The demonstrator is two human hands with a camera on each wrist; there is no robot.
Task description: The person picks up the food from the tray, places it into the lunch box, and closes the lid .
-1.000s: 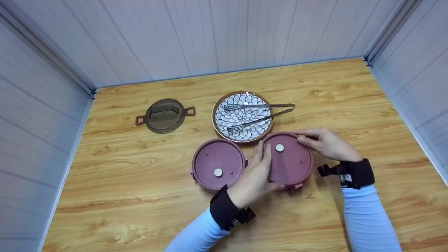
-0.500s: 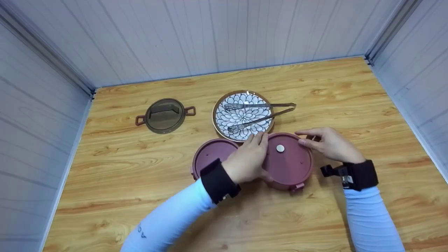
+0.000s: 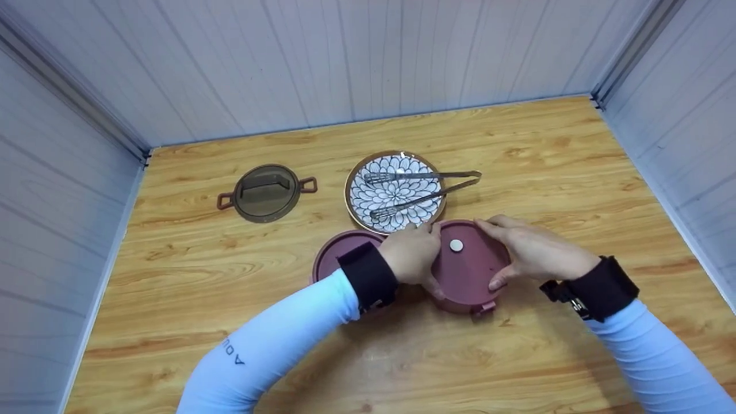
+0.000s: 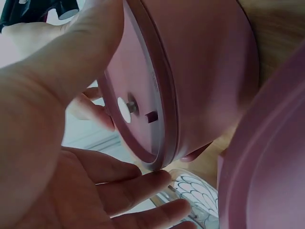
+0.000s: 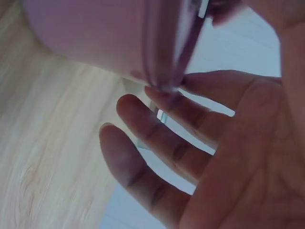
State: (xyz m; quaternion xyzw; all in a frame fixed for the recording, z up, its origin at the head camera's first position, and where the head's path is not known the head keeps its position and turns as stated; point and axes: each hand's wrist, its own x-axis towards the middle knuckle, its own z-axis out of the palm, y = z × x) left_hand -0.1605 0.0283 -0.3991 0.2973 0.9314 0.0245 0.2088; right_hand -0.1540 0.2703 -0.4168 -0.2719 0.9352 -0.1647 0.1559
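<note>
Two round, dusky-pink lidded food containers stand side by side. My left hand [image 3: 411, 256] spans the left rim of the right container [image 4: 209, 62], fingers on the far side and thumb on the near side. Those fingers look mostly straight in the left wrist view, the fingertips right at the lid's edge. My right hand [image 3: 532, 250] is at the opposite rim, its thumb along the lid [image 3: 468, 270]. In the right wrist view its fingers are spread, with some fingertips at the rim. A white round knob tops the lid. My left hand and wrist partly hide the left container [image 3: 339, 250].
Behind the containers, metal tongs [image 3: 425, 198] lie across a flower-patterned plate [image 3: 348, 198] with a brown rim. A dark, see-through lid [image 3: 264, 201] with two brown side handles lies at the back left. Pale panels [image 3: 374, 57] wall the wooden table [image 3: 190, 276].
My left hand has shifted from the near left side of the right container to its left rim, its forearm swinging leftward. My right thumb has moved nearer along the lid's edge.
</note>
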